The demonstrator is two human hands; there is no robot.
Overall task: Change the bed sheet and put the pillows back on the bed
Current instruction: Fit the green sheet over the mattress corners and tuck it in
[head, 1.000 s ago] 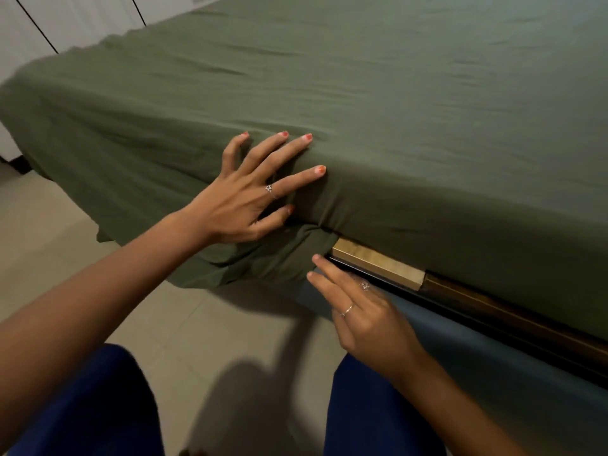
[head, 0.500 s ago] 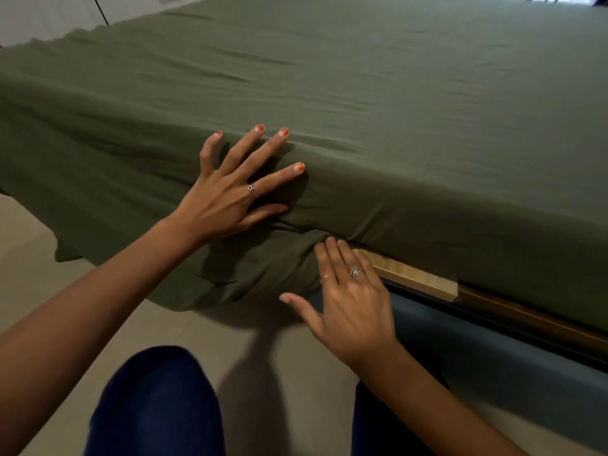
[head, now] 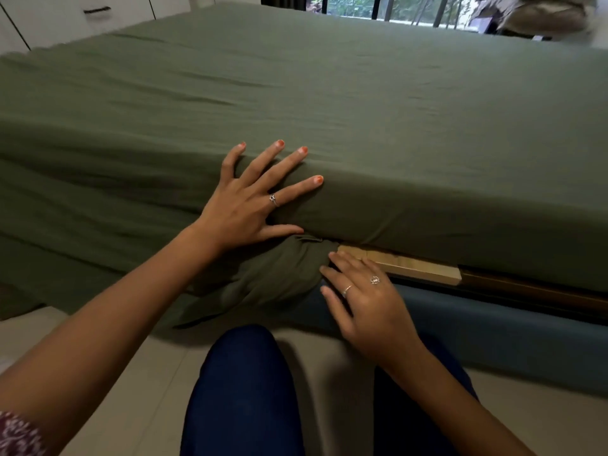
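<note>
An olive green bed sheet (head: 362,103) covers the whole mattress. To the right it is tucked under the mattress side; to the left it hangs loose toward the floor. My left hand (head: 250,205) presses flat on the mattress side with fingers spread. Below it a bunched fold of sheet (head: 273,274) bulges out. My right hand (head: 365,297) has straight fingers pushing into that fold at the gap under the mattress, next to the wooden frame rail (head: 411,268). No pillows are in view.
A blue padded bed base (head: 493,327) runs below the rail on the right. White cupboards (head: 75,14) stand beyond the far left of the bed, a window (head: 378,8) behind it. Pale floor tiles (head: 138,383) and my knees in dark blue trousers (head: 243,390) are below.
My right hand has slid left and up along the rail into the bunched sheet. The left hand stays pressed on the mattress side. My view has lifted, showing the window.
</note>
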